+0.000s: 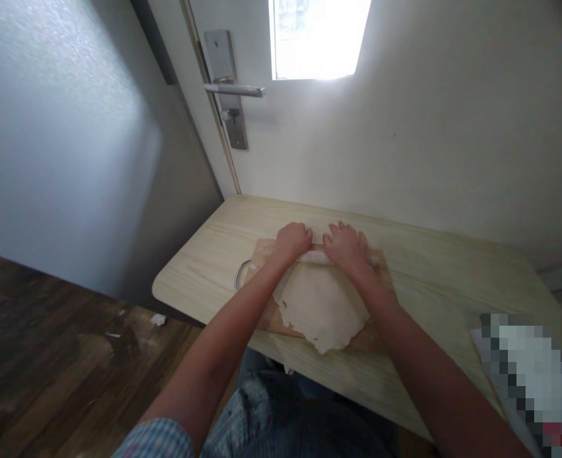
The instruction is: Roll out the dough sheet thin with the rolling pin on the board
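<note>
Dough (326, 305), rolled to a thin, pale sheet, lies on a flat wooden board (264, 249) near the front edge of the bench (433, 273). Its outline is ragged, with small tears at the left and a lobe reaching the board's near edge. A floury rolling pin (315, 256) lies crosswise at its far side, with both hands on it: the left hand (294, 240) bent over its left part, the right hand (347, 248) palm down, fingers slightly apart. Whether either grip closes round the pin cannot be told, since its underside is hidden.

Behind the board only a narrow strip of bench separates it from a smooth white door (443, 127); to the right the surface stretches wider, towards a pixelated patch (533, 375). A curved metal handle (237, 275) sticks out at the board's left side, and beyond it the bench ends in a rounded corner. Its top is pale, with wood-like grain; the floor (46, 356) below is dark brown and streaked.
</note>
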`<state>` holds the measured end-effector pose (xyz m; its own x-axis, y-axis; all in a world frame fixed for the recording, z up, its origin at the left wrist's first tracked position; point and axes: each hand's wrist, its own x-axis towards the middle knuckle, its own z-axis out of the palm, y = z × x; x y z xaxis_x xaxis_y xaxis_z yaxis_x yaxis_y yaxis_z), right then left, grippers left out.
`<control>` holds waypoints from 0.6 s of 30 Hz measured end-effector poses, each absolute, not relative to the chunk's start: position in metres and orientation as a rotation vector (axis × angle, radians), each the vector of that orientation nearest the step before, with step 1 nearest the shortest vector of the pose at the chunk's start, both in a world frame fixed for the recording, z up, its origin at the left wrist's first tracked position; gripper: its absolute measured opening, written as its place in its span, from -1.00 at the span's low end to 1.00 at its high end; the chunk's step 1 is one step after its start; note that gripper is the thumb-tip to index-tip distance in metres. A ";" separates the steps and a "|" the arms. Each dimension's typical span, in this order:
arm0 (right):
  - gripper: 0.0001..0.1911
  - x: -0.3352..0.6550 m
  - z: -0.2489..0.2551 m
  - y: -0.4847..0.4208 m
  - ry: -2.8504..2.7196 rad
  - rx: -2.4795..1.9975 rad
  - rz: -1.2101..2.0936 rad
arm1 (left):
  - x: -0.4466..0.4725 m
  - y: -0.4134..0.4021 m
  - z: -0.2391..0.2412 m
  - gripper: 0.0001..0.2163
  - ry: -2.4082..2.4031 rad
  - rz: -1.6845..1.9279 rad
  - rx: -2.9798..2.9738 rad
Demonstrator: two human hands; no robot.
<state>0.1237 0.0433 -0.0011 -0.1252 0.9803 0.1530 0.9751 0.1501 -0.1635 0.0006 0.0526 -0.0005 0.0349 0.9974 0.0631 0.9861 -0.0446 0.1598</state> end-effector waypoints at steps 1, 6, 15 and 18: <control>-0.56 0.124 -0.002 0.041 -2.198 -1.902 0.006 | 0.001 0.050 0.000 -0.62 2.129 0.245 2.203; -0.57 0.124 -0.011 0.013 -2.268 -1.815 -0.167 | 0.005 0.021 0.001 -0.64 2.144 0.274 2.233; -0.54 0.128 -0.010 -0.051 -2.277 -1.691 -0.149 | 0.019 -0.049 0.000 -0.65 2.046 0.348 2.478; -0.54 0.134 -0.011 -0.077 -2.285 -1.603 -0.102 | 0.016 -0.074 -0.004 -0.63 1.967 0.400 2.546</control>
<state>0.1335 -0.0775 -0.0111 -0.3011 0.8982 0.3202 0.9232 0.3586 -0.1379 0.0159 -0.0740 -0.0040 0.2354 0.9381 0.2541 0.9628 -0.2608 0.0707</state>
